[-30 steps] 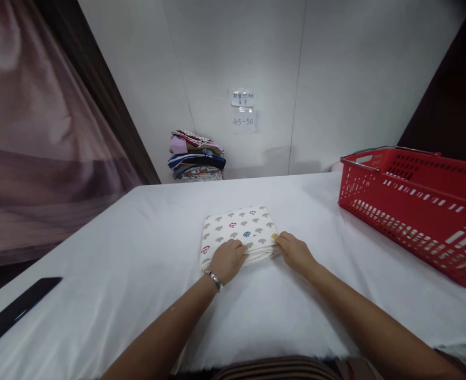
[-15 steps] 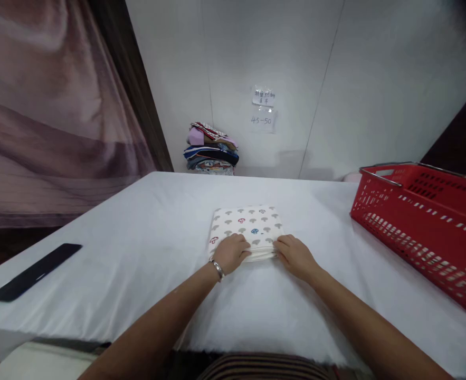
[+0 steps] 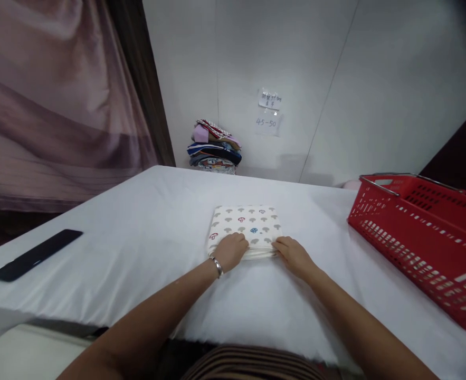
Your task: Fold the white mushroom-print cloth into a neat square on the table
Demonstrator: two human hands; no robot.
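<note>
A folded white cloth (image 3: 245, 224) printed with grey mushrooms and a few red, blue and purple ones lies flat on the white-covered table (image 3: 145, 227). My left hand (image 3: 231, 250), with a silver bracelet at the wrist, is closed on its near edge, left of the middle. At the near right corner my right hand (image 3: 292, 254) grips the same edge, fingertips on top. Both thumbs are mostly hidden. Several folded layers show along the edge between the hands.
A red plastic basket (image 3: 418, 243) with metal handles stands at the right. A flat black strip (image 3: 37, 255) lies on the left side. Beyond the far edge is a pile of folded fabrics (image 3: 215, 148) against the wall, near paper notes (image 3: 267, 122). A pink curtain (image 3: 58, 105) hangs at left.
The view has tilted slightly. My left hand's fingers have drawn in a little closer on the cloth's near edge; the right hand and the cloth stay nearly where they were.
</note>
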